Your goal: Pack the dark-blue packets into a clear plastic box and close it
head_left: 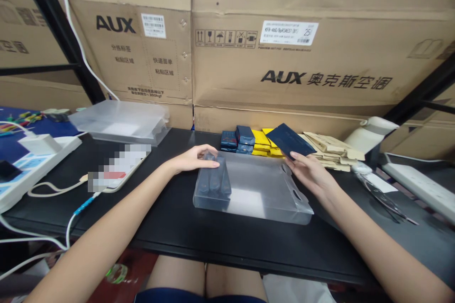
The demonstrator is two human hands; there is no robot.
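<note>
A translucent plastic box [263, 196] lies on the black table [170, 218] in front of me. Several dark blue packets [213, 181] stand inside it at its left end. My left hand [194, 158] rests on the box's far left corner, fingers curled over the rim and the packets. My right hand [307, 170] is at the box's far right edge and holds a dark blue packet [289, 141] tilted above it. Behind the box lie a stack of blue packets [237, 140] and a stack of yellow packets [265, 144].
Tan paper sleeves [330, 150] lie right of the stacks. A second translucent box [122, 120] sits at the back left, a phone [117, 168] with a cable beside it. Power strips [35, 161] sit left and right. Large cardboard cartons [284, 57] form the back wall.
</note>
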